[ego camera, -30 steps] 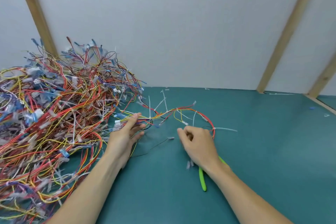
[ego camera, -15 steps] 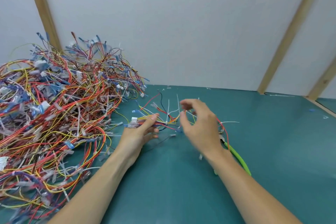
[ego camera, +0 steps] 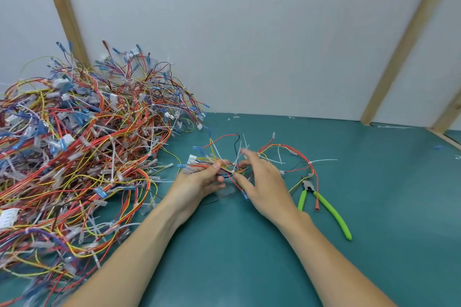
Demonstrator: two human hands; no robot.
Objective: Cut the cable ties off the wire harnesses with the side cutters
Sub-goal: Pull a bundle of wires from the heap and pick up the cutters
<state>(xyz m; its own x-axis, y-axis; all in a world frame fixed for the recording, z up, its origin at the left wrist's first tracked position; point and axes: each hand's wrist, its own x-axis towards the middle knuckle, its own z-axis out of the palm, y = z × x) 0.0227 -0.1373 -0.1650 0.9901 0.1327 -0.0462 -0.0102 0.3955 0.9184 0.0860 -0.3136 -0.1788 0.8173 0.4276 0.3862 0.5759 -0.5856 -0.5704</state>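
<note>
- Side cutters (ego camera: 321, 200) lie untouched on the worktop (ego camera: 374, 219), now fully uncovered.
- Left hand (ego camera: 199, 182) still grips the wire harness (ego camera: 224, 167), left of the cutters.
- Right hand (ego camera: 264, 182), fingers loosely spread, has dropped onto the harness; blurred.

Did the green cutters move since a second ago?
Yes. The side cutters now lie free on the green table, right of the right hand, no longer under it.

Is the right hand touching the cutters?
Apart. The head view shows bare mat between the right hand and the cutters lying beside it.
</note>
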